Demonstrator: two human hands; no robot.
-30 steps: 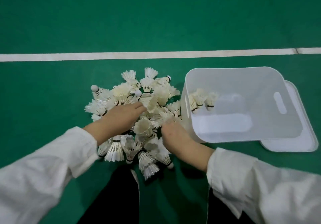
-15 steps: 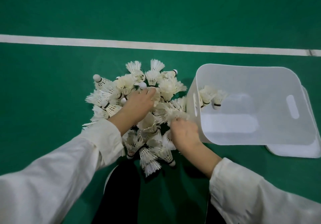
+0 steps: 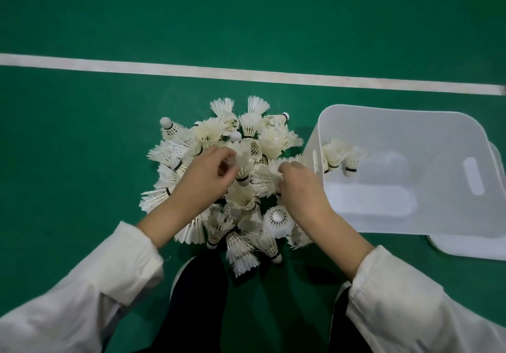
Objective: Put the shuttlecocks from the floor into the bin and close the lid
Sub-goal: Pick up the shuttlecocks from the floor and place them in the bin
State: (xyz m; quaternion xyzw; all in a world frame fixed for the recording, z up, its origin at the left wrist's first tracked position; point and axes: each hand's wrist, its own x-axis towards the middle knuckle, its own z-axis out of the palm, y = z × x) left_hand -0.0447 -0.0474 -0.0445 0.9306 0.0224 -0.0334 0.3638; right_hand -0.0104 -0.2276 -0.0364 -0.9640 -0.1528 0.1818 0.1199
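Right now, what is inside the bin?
A few shuttlecocks lie bunched against the left wall of the bin; they overlap, so the count is unclear. The rest of its floor looks bare. Anything tight against the near wall is covered by it.

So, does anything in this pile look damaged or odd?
Several shuttlecocks in the pile look yellowed, with ragged, splayed feathers. One whiter shuttlecock near the right hand seems to have a netted skirt instead.

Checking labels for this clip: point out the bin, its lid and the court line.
bin (image 3: 397,128): head view, far inner wall.
lid (image 3: 471,247): head view, near edge beside the bin.
court line (image 3: 246,74): head view, mid-stripe.
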